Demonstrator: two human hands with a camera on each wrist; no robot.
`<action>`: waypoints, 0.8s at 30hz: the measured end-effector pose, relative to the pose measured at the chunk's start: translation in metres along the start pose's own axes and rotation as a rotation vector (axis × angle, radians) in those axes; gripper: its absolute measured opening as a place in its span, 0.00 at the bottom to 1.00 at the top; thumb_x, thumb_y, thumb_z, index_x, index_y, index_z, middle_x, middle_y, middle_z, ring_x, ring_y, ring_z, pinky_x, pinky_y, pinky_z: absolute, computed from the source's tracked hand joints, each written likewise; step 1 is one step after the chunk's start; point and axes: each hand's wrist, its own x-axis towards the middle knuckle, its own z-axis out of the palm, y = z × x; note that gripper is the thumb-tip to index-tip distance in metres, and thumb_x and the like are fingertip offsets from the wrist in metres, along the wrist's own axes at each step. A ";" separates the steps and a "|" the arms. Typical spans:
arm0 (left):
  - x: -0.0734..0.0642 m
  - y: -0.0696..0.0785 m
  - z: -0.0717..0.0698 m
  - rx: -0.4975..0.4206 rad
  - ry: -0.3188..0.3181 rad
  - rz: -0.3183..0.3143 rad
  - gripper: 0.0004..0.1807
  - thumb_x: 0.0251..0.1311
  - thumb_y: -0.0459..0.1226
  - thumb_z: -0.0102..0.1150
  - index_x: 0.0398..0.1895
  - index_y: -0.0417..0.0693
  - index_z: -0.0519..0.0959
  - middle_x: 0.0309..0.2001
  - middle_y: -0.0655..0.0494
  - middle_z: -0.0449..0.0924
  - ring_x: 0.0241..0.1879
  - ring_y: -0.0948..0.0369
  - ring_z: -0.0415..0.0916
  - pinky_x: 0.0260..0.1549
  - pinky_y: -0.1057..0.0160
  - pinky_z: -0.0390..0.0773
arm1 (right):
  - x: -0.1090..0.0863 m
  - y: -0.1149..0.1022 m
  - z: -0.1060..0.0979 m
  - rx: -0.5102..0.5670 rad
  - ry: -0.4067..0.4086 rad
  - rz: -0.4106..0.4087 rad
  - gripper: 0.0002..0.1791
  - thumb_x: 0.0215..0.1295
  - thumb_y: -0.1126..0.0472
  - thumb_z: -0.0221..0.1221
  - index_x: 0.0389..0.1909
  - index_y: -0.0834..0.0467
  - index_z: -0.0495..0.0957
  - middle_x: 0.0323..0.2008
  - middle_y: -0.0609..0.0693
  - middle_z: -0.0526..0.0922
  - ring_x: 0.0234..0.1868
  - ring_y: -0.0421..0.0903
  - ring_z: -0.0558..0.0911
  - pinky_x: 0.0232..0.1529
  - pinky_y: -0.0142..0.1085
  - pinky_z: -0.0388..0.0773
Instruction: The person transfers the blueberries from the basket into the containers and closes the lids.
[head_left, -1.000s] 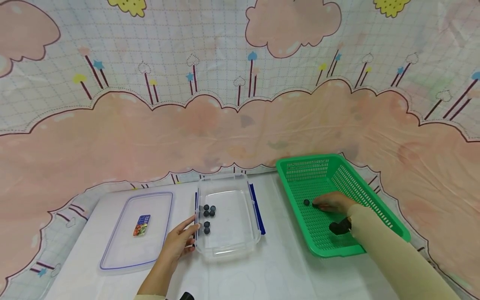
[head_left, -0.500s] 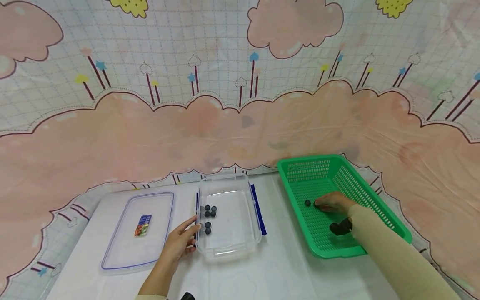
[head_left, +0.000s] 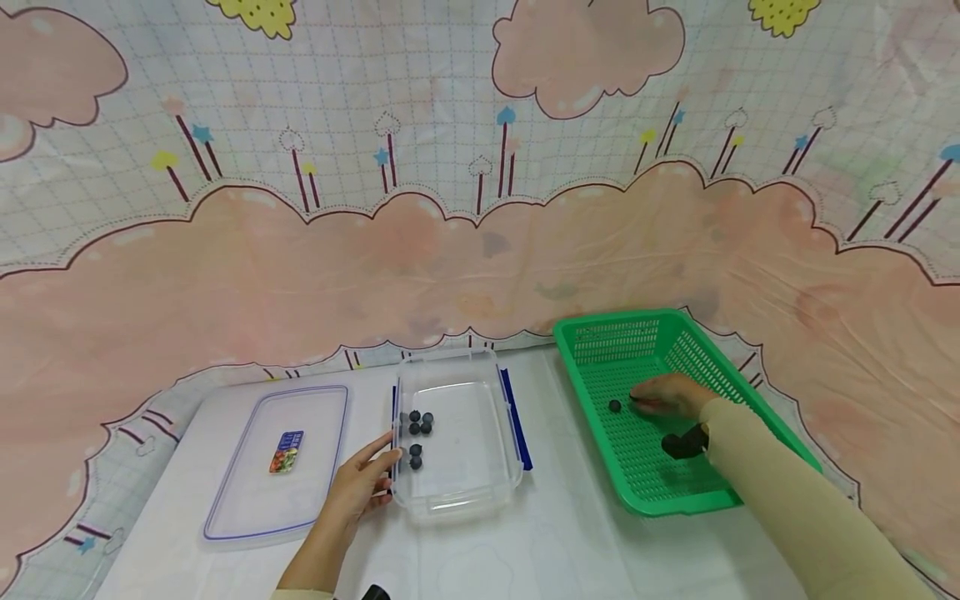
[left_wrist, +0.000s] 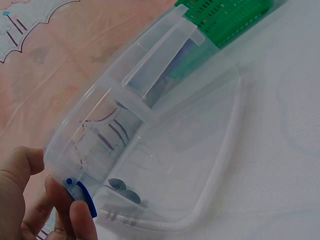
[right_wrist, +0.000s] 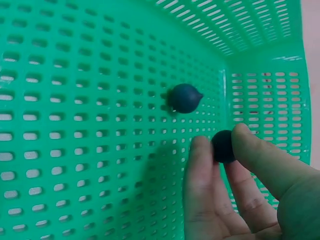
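My right hand is inside the green basket. In the right wrist view its thumb and fingertips pinch a dark blueberry, just above the perforated floor. Another blueberry, with a small pointed end, lies on that floor close by. My left hand grips the left side of a clear plastic container, by a blue clip in the left wrist view. Several blueberries sit in the container along its left wall. The right hand's own fingers mostly hide the held berry in the head view.
Left of the container lies its clear lid with a blue rim and a colourful label. A blue clip flap sticks out on the container's right side. A patterned cloth hangs behind the white table.
My right hand has shifted slightly up and to the right within the basket, still pinching the blueberry. The left hand and the container have stayed in place.
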 end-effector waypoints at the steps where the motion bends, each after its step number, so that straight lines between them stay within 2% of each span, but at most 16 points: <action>1: 0.000 0.000 0.000 -0.001 -0.002 0.000 0.34 0.62 0.47 0.64 0.71 0.50 0.68 0.38 0.55 0.75 0.25 0.66 0.70 0.25 0.67 0.77 | 0.000 -0.001 0.000 0.016 -0.001 -0.001 0.23 0.72 0.67 0.54 0.61 0.78 0.67 0.44 0.56 0.84 0.38 0.39 0.83 0.49 0.36 0.82; 4: 0.000 0.000 -0.001 -0.004 -0.005 0.002 0.34 0.62 0.48 0.64 0.71 0.50 0.69 0.37 0.55 0.75 0.25 0.66 0.70 0.25 0.68 0.77 | -0.001 -0.005 0.001 0.065 -0.020 -0.012 0.25 0.73 0.67 0.52 0.65 0.78 0.62 0.54 0.64 0.79 0.41 0.39 0.84 0.54 0.37 0.80; 8: 0.001 0.000 -0.001 -0.002 -0.006 -0.001 0.35 0.61 0.48 0.65 0.71 0.51 0.69 0.38 0.55 0.74 0.26 0.65 0.70 0.25 0.67 0.77 | -0.002 -0.010 0.004 0.075 -0.071 -0.039 0.28 0.75 0.65 0.51 0.68 0.78 0.57 0.64 0.69 0.69 0.50 0.43 0.81 0.62 0.40 0.74; 14: 0.002 -0.001 -0.001 -0.003 -0.007 -0.002 0.34 0.61 0.48 0.64 0.71 0.51 0.69 0.37 0.55 0.75 0.26 0.65 0.70 0.26 0.67 0.78 | -0.003 -0.018 0.010 0.024 -0.146 -0.093 0.31 0.76 0.61 0.50 0.69 0.76 0.55 0.67 0.68 0.64 0.59 0.45 0.76 0.67 0.42 0.69; 19: 0.003 -0.002 -0.001 0.000 -0.003 -0.001 0.34 0.61 0.48 0.64 0.70 0.51 0.69 0.37 0.55 0.75 0.26 0.65 0.70 0.26 0.67 0.77 | -0.005 -0.024 0.016 0.064 -0.188 -0.110 0.31 0.76 0.62 0.49 0.71 0.75 0.53 0.71 0.70 0.57 0.66 0.49 0.72 0.69 0.42 0.65; 22: 0.003 -0.002 -0.001 0.002 -0.002 0.000 0.34 0.61 0.48 0.65 0.70 0.51 0.69 0.37 0.55 0.75 0.26 0.65 0.70 0.26 0.67 0.77 | -0.008 -0.026 0.020 0.079 -0.194 -0.121 0.31 0.76 0.62 0.50 0.71 0.75 0.53 0.71 0.69 0.60 0.64 0.47 0.74 0.69 0.42 0.66; 24: 0.002 -0.002 -0.001 0.003 -0.003 0.000 0.34 0.61 0.48 0.65 0.70 0.51 0.69 0.37 0.55 0.75 0.26 0.65 0.70 0.26 0.67 0.78 | -0.009 -0.027 0.022 0.091 -0.203 -0.133 0.30 0.75 0.63 0.51 0.70 0.75 0.55 0.67 0.68 0.66 0.59 0.43 0.78 0.69 0.42 0.66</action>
